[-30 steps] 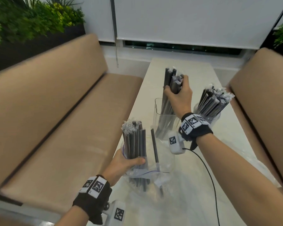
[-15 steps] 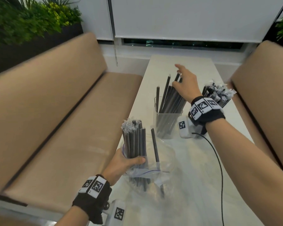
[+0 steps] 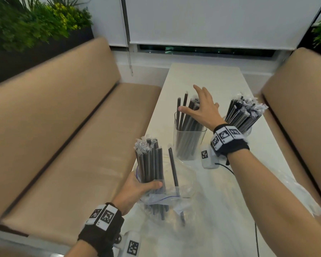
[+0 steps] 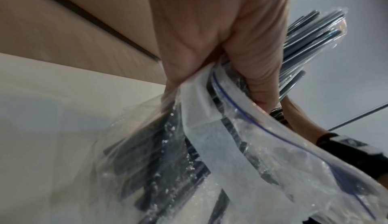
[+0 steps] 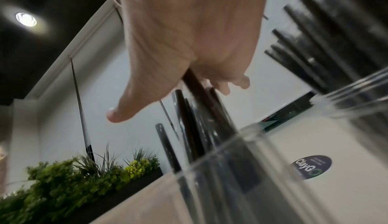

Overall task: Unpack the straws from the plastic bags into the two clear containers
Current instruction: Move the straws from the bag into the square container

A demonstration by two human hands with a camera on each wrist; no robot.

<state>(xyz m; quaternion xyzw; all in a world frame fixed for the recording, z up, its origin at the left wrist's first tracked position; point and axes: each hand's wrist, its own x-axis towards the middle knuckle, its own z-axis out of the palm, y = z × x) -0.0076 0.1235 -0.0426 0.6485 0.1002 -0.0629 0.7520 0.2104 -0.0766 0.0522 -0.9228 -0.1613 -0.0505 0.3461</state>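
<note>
While the right hand (image 3: pixel 202 112) spreads flat over the straws (image 3: pixel 188 115), they fan out in the clear container (image 3: pixel 189 143) beneath its palm.
The left hand (image 3: pixel 135 190) grips a bundle (image 3: pixel 149 162) through the plastic bag (image 3: pixel 165 199), likely keeping it upright for emptying.

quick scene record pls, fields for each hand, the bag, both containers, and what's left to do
left hand: grips straw bundle through the plastic bag
right hand: open, fingers spread over straws in near container
far container: packed with wrapped straws
loose straw: upright in bag
remaining: bagged bundle not yet unpacked
</note>
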